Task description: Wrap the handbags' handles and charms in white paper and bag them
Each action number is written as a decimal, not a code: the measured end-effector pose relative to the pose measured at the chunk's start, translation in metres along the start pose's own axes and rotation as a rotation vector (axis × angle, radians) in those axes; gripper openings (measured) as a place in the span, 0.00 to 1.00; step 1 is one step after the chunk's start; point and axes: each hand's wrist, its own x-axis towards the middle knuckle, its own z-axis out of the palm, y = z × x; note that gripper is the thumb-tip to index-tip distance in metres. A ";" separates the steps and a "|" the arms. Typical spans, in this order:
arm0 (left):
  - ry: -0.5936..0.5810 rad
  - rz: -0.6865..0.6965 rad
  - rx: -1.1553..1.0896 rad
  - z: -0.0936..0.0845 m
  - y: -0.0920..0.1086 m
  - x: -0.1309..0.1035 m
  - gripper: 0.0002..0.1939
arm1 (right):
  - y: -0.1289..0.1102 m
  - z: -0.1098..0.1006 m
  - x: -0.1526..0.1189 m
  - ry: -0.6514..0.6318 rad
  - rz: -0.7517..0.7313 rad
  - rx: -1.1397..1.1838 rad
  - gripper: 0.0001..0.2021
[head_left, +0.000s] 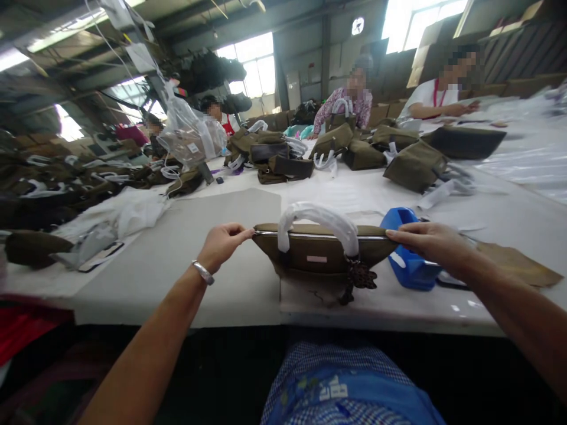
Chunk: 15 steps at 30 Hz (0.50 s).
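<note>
An olive-brown handbag [316, 248] stands upright near the front edge of the table, facing me. Its handles [312, 211] are wrapped in white plastic, and a silver zipper runs along the top. A small pinkish plate [317, 259] sits on its front, and a dark flower-shaped charm [362, 276] hangs at the right. My left hand [224, 241], with a silver bracelet on the wrist, pinches the bag's upper left corner. At the upper right corner, my right hand [419, 237] pinches the other end. The bag's top edge is stretched between them.
Just right of the bag is a blue plastic tape dispenser [410, 260], with a brown paper piece [518, 264] beyond it. More olive bags [416, 165] lie across the table. Clear plastic [190, 133] hangs on a post at left. Co-workers [345, 100] are on the far side.
</note>
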 end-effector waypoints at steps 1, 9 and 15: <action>0.016 -0.009 -0.020 0.003 -0.006 -0.002 0.21 | -0.004 0.004 0.001 -0.013 0.006 0.105 0.29; 0.141 0.141 -0.468 0.089 -0.064 -0.017 0.55 | 0.028 0.085 0.009 0.138 -0.329 0.641 0.31; 0.032 0.124 -0.520 0.137 -0.062 -0.028 0.44 | 0.039 0.119 0.010 0.180 -0.315 0.564 0.29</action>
